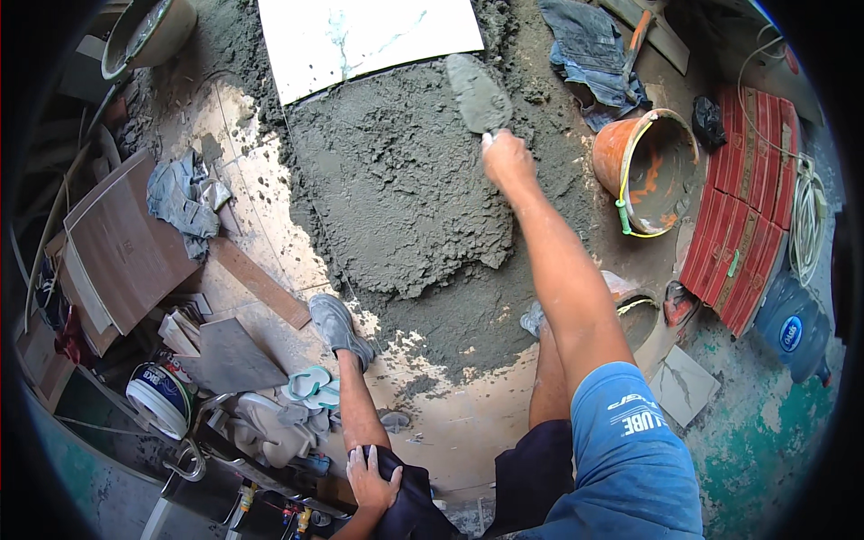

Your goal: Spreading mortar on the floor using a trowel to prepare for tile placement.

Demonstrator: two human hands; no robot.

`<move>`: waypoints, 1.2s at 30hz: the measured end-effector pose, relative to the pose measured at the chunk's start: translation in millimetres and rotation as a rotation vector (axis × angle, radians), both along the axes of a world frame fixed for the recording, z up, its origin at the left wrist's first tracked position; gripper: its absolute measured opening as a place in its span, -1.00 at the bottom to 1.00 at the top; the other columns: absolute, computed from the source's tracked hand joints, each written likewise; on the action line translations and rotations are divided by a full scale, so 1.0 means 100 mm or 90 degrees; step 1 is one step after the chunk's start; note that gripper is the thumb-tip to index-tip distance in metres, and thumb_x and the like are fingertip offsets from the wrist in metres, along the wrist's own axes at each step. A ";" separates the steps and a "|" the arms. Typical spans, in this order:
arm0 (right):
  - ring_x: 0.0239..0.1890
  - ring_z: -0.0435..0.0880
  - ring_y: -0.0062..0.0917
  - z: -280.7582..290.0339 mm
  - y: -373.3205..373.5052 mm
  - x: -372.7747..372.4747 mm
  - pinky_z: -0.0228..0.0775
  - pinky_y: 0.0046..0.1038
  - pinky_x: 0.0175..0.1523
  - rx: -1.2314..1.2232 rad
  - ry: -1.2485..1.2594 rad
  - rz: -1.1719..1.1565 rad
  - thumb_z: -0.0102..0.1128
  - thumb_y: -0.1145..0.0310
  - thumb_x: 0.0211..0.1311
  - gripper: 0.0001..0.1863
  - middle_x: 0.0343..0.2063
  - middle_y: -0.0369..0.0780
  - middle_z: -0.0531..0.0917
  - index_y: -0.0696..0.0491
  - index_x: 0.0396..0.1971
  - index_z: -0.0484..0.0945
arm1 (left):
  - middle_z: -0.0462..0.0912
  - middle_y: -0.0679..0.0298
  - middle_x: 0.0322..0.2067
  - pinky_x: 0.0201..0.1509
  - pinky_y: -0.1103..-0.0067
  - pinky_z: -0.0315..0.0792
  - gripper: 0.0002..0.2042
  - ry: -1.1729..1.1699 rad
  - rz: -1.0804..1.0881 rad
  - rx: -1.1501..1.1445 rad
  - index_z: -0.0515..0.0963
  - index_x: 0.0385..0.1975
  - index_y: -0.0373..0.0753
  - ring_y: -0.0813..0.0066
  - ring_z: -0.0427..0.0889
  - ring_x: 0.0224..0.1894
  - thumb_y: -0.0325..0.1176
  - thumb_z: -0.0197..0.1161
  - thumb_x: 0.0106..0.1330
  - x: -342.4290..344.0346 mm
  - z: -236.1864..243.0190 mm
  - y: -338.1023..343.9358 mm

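My right hand [508,162] is closed round the handle of a trowel [480,94], whose mortar-coated blade points away from me. The blade lies over the right side of the wet grey mortar bed [396,180], its tip at the near edge of a white marble-patterned tile [369,36]. Ridges and rough patches cover the mortar's surface. My left hand [372,479] rests on my left knee with its fingers spread, holding nothing.
An orange bucket [621,162] lies tipped at the right, near red tile boxes [742,207] and a blue water jug [792,328]. Boards [135,243], a rag [180,198] and sandals [310,387] lie at the left. A mortar basin [148,36] stands far left.
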State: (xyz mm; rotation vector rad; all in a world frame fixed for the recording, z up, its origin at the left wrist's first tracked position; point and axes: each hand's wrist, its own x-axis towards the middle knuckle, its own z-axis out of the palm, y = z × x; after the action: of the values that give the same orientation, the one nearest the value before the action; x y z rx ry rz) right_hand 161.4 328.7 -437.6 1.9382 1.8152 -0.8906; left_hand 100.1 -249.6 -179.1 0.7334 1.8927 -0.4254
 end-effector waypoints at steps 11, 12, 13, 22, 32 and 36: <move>-0.62 0.59 -0.45 -0.31 -0.06 0.01 0.52 -0.34 -0.53 -0.186 0.279 -0.345 -0.01 0.04 0.42 -0.56 -0.50 -0.16 0.59 0.19 -0.36 0.49 | 0.14 -0.19 0.34 0.48 0.11 -0.11 -0.18 -0.014 0.016 -0.022 0.28 0.30 -0.28 -0.12 0.06 0.42 0.11 0.32 0.10 -0.03 0.01 -0.03; -0.66 0.50 -0.53 -0.30 -0.10 -0.01 0.47 -0.41 -0.56 -0.260 0.323 -0.377 -0.01 0.05 0.42 -0.59 -0.56 -0.23 0.51 0.13 -0.40 0.44 | 0.14 -0.19 0.34 0.48 0.11 -0.11 -0.18 -0.013 0.021 -0.021 0.28 0.30 -0.28 -0.12 0.06 0.42 0.11 0.32 0.10 -0.04 0.01 -0.04; -0.69 0.41 -0.62 -0.28 -0.13 -0.03 0.41 -0.47 -0.60 -0.336 0.366 -0.409 -0.01 0.07 0.43 -0.62 -0.62 -0.31 0.42 0.08 -0.44 0.39 | 0.14 -0.19 0.35 0.48 0.11 -0.11 -0.18 -0.017 0.023 -0.027 0.28 0.30 -0.28 -0.12 0.06 0.42 0.11 0.31 0.10 -0.05 0.01 -0.05; -0.70 0.38 -0.65 -0.30 -0.09 -0.07 0.38 -0.50 -0.63 -0.270 0.401 -0.393 0.01 0.04 0.42 -0.64 -0.63 -0.34 0.43 0.04 -0.41 0.38 | 0.17 -0.20 0.33 0.46 0.07 -0.09 -0.21 -0.021 0.020 0.001 0.32 0.28 -0.28 -0.10 0.11 0.40 0.12 0.29 0.12 -0.07 -0.01 -0.06; 0.02 0.57 0.08 -0.16 -0.68 -0.86 0.42 -0.09 0.14 -0.080 0.147 0.029 -0.06 0.02 0.38 -0.49 -0.08 0.18 0.60 0.23 -0.09 0.55 | 0.18 -0.20 0.33 0.46 0.05 -0.08 -0.21 -0.011 0.032 -0.003 0.31 0.28 -0.28 -0.12 0.12 0.39 0.11 0.29 0.12 -0.09 0.04 -0.14; -0.15 0.67 0.00 -0.40 -0.22 -0.22 0.51 -0.12 -0.04 0.061 0.079 0.007 -0.05 0.03 0.40 -0.50 -0.23 0.14 0.66 0.25 -0.19 0.58 | 0.19 -0.20 0.32 0.45 0.05 -0.08 -0.21 -0.022 0.036 0.006 0.31 0.28 -0.28 -0.13 0.12 0.39 0.10 0.31 0.11 -0.04 -0.02 -0.12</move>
State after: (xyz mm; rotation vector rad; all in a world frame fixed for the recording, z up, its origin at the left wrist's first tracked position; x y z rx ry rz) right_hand 139.9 306.9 -477.3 1.9681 1.9700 -0.9568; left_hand 96.6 -262.0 -181.3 0.6880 1.8798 -0.3656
